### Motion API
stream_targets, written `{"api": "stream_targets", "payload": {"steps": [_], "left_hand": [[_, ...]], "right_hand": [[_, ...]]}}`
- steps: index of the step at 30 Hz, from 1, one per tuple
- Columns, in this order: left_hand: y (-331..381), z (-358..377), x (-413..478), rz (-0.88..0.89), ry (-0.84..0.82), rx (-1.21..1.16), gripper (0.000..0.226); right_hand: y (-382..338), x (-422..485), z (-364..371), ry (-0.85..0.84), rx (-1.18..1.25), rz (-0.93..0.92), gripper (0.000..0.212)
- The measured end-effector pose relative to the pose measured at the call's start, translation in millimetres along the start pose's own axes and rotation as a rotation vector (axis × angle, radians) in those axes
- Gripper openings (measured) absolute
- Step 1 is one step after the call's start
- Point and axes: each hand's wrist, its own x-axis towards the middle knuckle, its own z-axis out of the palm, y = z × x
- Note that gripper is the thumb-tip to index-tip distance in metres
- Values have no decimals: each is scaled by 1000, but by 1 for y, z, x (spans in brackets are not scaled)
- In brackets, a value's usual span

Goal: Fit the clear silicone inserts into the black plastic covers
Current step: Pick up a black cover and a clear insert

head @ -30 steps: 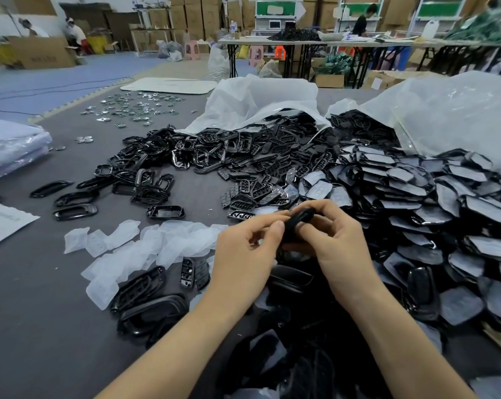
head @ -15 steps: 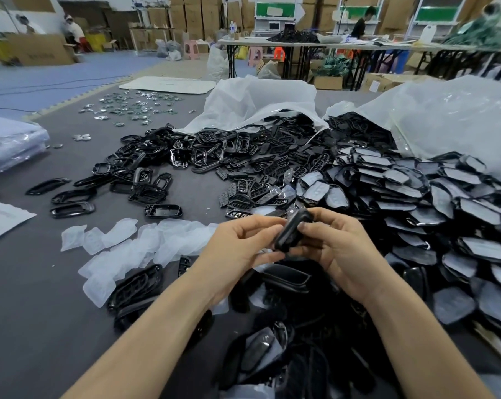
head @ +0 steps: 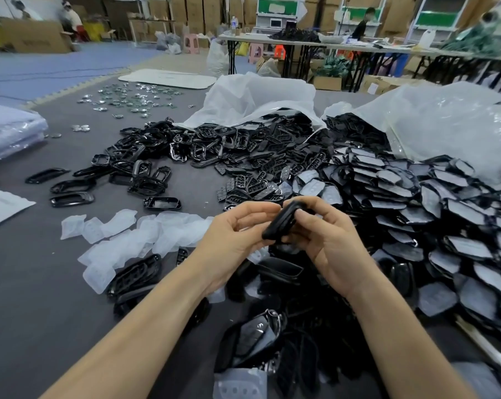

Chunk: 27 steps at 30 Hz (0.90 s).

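- Centre of the frame: both hands meet, and between them the black cover [head: 282, 223] stands on edge, tilted, lifted off the surface [head: 42, 298].
- The left hand [head: 237, 234] has its fingers [head: 257, 207] curled toward the cover's upper end, with the thumb tucked at the lower end. It is a pinch along the length.
- The right hand [head: 329, 246] grips from the other side, forefinger hooked over the top and thumb pressed flat on the near face.
- The cover is edge-on to the camera, so I cannot tell whether an insert sits inside it.
- This looks like the seating step. The press should travel along the rim from end to end, so the silicone bumps drop into their openings one by one.
- The left hand should brace, not squeeze, because a flexed shell will let the lip pop back out.
- It is worth turning the face toward the eyes afterwards, since a puckered or proud edge means the insert is not home.
- Loose clear silicone inserts [head: 145, 228] lie heaped at left-centre, close to the left hand for the next pick.
- The heap of covers [head: 416, 197] fills the right side of the frame.
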Motion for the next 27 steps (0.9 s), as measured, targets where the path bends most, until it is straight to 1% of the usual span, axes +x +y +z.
{"api": "stream_targets", "payload": {"steps": [2, 6, 10, 13, 16, 19, 21, 23, 27], "left_hand": [[0, 0, 1, 8, -12, -25, 31], [3, -1, 0, 2, -68, -131, 38], [4, -4, 1, 0, -43, -166, 47], [0, -1, 1, 56, -19, -120, 49], [-4, 3, 1, 117, 30, -32, 47], [-6, 5, 3, 166, 106, 9, 38], [-5, 4, 4, 180, 162, -43, 39], [-4, 2, 4, 189, 191, -96, 40], [-3, 1, 4, 151, 188, -180, 37]], "right_hand": [[1, 0, 0, -18, 6, -23, 20], [3, 0, 1, -33, 6, -16, 21], [-3, 0, 0, 11, 97, -29, 11], [-4, 1, -1, 79, 144, -38, 11], [3, 3, 4, 142, 107, -27, 13], [12, 3, 10, 197, 65, -29, 14], [14, 2, 12, 222, -23, -35, 18], [16, 1, 14, 207, -100, -21, 20], [20, -1, 18, 195, -118, -13, 14]]}}
